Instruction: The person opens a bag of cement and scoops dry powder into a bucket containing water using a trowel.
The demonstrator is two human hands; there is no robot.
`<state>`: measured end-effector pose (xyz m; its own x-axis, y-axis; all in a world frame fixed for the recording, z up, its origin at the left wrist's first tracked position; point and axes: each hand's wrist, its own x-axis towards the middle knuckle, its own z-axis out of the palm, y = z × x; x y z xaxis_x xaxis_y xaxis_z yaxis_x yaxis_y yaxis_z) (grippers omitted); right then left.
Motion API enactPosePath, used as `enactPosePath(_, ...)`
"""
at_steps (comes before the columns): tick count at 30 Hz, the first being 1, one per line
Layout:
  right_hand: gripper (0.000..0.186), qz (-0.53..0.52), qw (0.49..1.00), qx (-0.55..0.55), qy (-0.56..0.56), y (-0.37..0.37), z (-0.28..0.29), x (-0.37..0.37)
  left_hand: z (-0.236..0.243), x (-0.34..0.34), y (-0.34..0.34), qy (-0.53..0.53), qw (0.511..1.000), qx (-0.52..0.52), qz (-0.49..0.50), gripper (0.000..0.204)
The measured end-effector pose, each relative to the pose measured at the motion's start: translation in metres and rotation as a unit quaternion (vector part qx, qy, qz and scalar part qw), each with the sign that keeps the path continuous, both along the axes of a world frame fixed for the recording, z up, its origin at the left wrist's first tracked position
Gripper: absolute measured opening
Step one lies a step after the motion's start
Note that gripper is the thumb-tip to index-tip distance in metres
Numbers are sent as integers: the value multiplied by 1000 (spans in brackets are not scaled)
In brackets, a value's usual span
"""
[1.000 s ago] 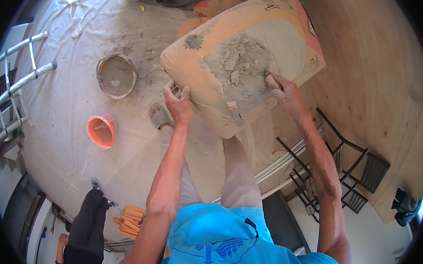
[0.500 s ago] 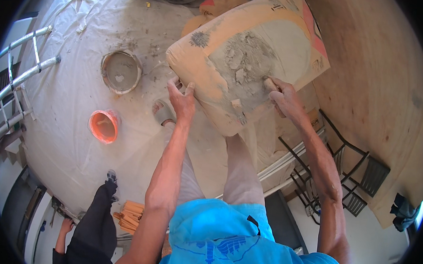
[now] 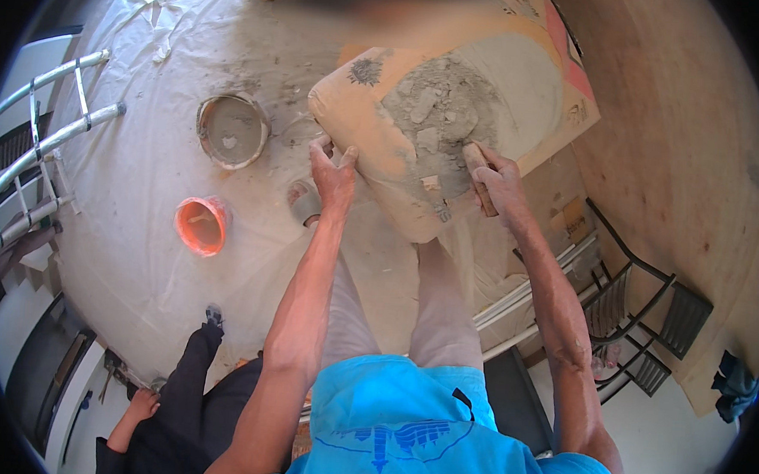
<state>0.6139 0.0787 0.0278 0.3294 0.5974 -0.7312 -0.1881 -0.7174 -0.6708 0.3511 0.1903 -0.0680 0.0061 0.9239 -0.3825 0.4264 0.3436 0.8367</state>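
A large tan paper sack (image 3: 372, 138) with grey powder and lumps (image 3: 438, 98) in its wide opening lies in front of me. My left hand (image 3: 333, 173) is at the sack's near left edge, fingers curled against it and thumb raised beside them. In my right hand (image 3: 504, 185) is a wooden-handled tool (image 3: 480, 180), gripped over the sack's near right side. Its working end reaches into the powder and looks like a rounded grey blade, hard to tell from the powder.
To the left, a round bucket of grey mix (image 3: 233, 133) and an orange bucket (image 3: 201, 227) stand on plastic sheeting (image 3: 134, 173). A metal ladder (image 3: 49, 147) is farther left. Black chairs (image 3: 642, 311) stand at right. Another person in dark clothes (image 3: 186, 398) is at lower left.
The tool's handle has swung so that more of it shows, and lumps in the powder have shifted. The other person's dark clothing now covers the orange bundle. The view has shifted slightly.
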Motion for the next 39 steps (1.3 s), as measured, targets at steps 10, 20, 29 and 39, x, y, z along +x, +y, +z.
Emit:
enactPosePath(10, 70, -17, 999, 15, 24, -30, -4, 5, -1, -12, -13, 53, 998, -2, 31, 56)
enactPosePath(20, 70, -19, 1000, 4, 14, -45, 35, 2, -10, -96, -102, 83, 995, -48, -10, 49)
enactPosePath(29, 67, 22, 1000, 6, -19, -40, 74, -5, -21, -109, -167, 89, 993, -54, -55, 39)
enactPosePath(39, 73, 143, 989, -6, -28, 18, 109, -60, -9, -108, -168, 32, 996, -85, -16, 32)
